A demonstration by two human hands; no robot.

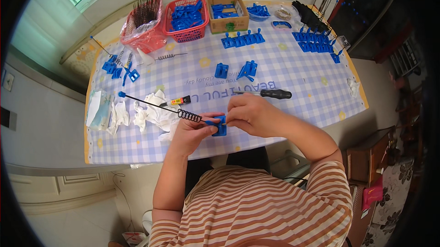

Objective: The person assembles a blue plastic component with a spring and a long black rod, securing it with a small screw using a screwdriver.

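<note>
My left hand is closed on a blue plastic base near the table's front edge. From that base a black spring rod slants up to the left, coiled in its middle and tipped with a blue knob. My right hand meets the base from the right, fingertips pinched together around a tiny yellowish piece too small to name. Just beyond the right hand lies a black-handled screwdriver. Two loose blue plastic parts, one flat and one upright, sit farther back.
Crumpled tissues and a glue tube lie left of my hands. Along the back stand a red basket of blue parts, a pink-red basket of rods and a cardboard box. Rows of blue bases fill the far right.
</note>
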